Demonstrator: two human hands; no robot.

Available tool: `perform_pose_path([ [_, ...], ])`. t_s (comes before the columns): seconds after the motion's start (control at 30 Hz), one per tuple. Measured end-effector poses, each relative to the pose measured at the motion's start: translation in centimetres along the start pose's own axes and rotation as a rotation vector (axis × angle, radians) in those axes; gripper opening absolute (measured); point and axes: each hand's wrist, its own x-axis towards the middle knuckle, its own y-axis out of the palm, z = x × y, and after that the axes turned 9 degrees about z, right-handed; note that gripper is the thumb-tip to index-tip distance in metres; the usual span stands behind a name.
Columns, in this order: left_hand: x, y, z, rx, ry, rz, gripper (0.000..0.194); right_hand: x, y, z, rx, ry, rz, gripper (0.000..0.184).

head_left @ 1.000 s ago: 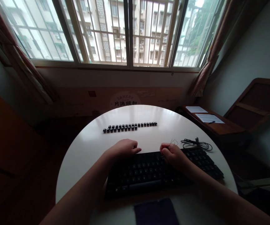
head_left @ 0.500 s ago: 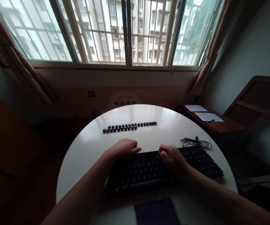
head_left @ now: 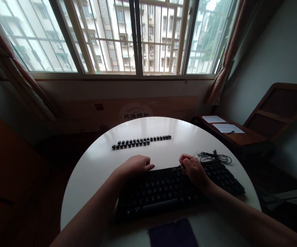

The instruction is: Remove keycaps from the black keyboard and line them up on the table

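Note:
A black keyboard (head_left: 163, 192) lies on a round white table (head_left: 91, 171) in front of me. My left hand (head_left: 135, 164) rests curled on the keyboard's far left edge, fingers together, holding it steady. My right hand (head_left: 193, 168) is pinched on a thin wire keycap puller (head_left: 186, 161), whose tip touches the top key row near the middle. A row of several removed black keycaps (head_left: 141, 141) lies further back on the table.
The keyboard's coiled black cable (head_left: 214, 156) lies at the right rear of the table. A purple cloth (head_left: 172, 233) sits at the near edge. A wooden side table with papers (head_left: 225, 128) stands to the right, below the window.
My right hand has shifted slightly right and up, and the wire puller now angles down to the top key row. The left hand stays put.

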Motion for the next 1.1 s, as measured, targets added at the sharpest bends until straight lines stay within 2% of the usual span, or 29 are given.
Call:
perform_pose_path([
  [0.1,-0.4,-0.3,-0.6,0.035,0.008,-0.006,0.040,-0.3,0.1,0.1,-0.061,-0.059,0.031,0.010],
  [0.2,-1.0,-0.5,-1.7,0.092,0.048,-0.072,0.039,-0.8,0.1,0.5,-0.187,-0.173,0.067,0.013],
  [0.3,-1.6,-0.7,-3.1,0.110,0.132,-0.172,0.038,-1.6,0.2,1.1,-0.294,-0.301,0.103,0.016],
  [0.4,-2.0,-0.6,-4.4,0.089,0.231,-0.222,0.036,-2.4,0.6,1.6,-0.343,-0.399,0.149,0.018],
  [0.53,-2.2,-0.3,-5.6,0.081,0.344,-0.252,0.032,-3.0,1.0,1.8,-0.367,-0.496,0.169,0.017],
  [0.63,-2.2,-0.1,-6.0,0.054,0.395,-0.234,0.028,-3.0,1.1,1.5,-0.418,-0.518,0.160,0.017],
  [0.83,-2.0,0.0,-5.5,-0.040,0.400,-0.215,0.026,-2.8,1.1,1.8,-0.507,-0.583,0.141,0.019],
  [1.1,-2.2,-0.3,-5.2,-0.025,0.330,-0.210,0.025,-2.0,-0.4,2.4,-0.726,-0.640,-0.042,0.021],
])
